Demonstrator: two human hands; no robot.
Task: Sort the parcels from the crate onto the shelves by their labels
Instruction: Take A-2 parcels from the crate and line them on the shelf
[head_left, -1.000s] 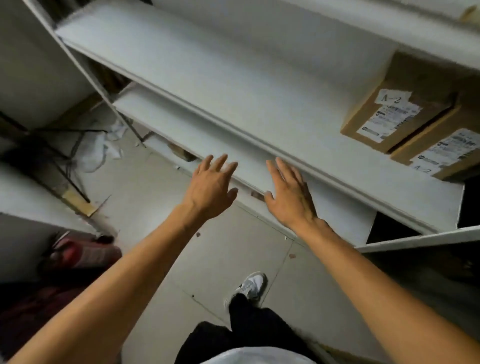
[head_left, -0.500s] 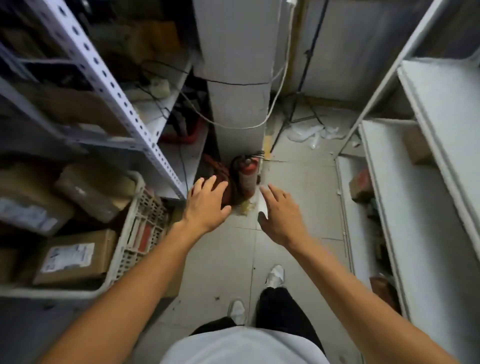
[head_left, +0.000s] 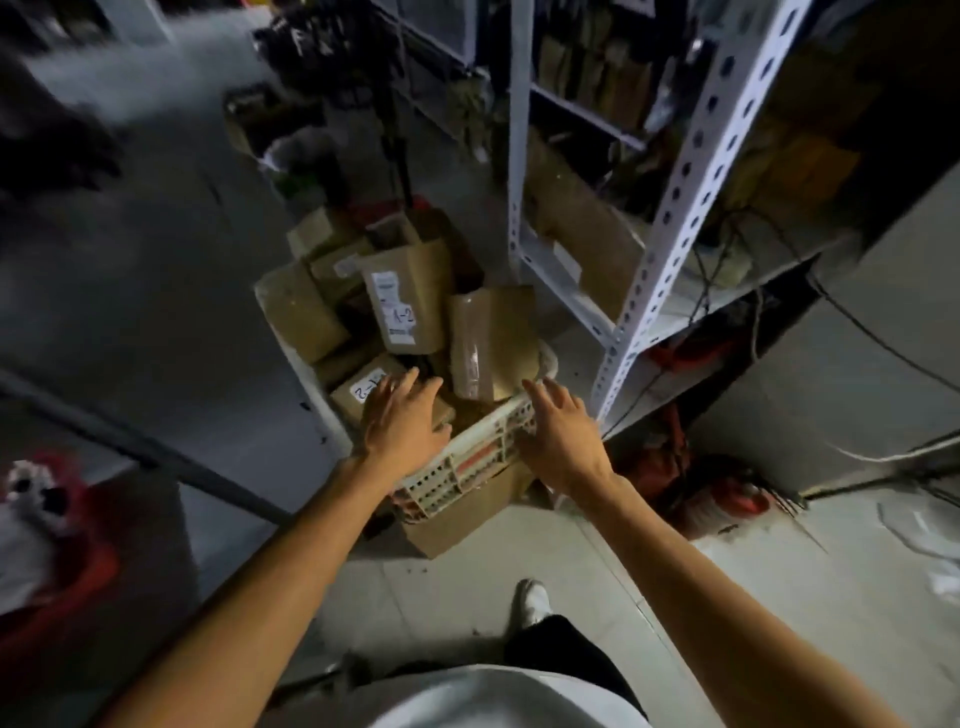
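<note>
Fingers, left hand (head_left: 402, 418): straight and slightly spread, palm down, holding nothing; fingertips (head_left: 410, 375) reach over the nearest parcel; whether they touch it cannot be told.
Fingers, right hand (head_left: 561, 434): straight and loosely spread, palm down, empty; they lie over the near rim of the crate (head_left: 470, 457); contact with the rim cannot be told.
Crate: pale perforated plastic, on the floor just beside the metal shelving (head_left: 675, 218); filled with brown cardboard parcels piled at angles.
Nearest parcel (head_left: 363, 387): low in the crate at the near left, white label with handwriting, partly covered by the left hand.
Labelled parcel (head_left: 408, 301): stands tilted in the middle of the pile; printed white label with "1-2" handwritten on it.
Taped parcel (head_left: 491, 340): just right of the labelled one, leaning against the crate's right side, clear tape down its face; no label facing the camera.
Flat cardboard box (head_left: 467, 512): under the crate's near corner, sticking out toward the person.
Shelving: white perforated uprights, right of the crate; shelves hold dim brown packages and cables.
Person: white shirt, dark trousers, one white shoe (head_left: 531, 603) on the pale floor.
Red item (head_left: 727, 501): on the floor under the shelving, blurred, unidentifiable.
</note>
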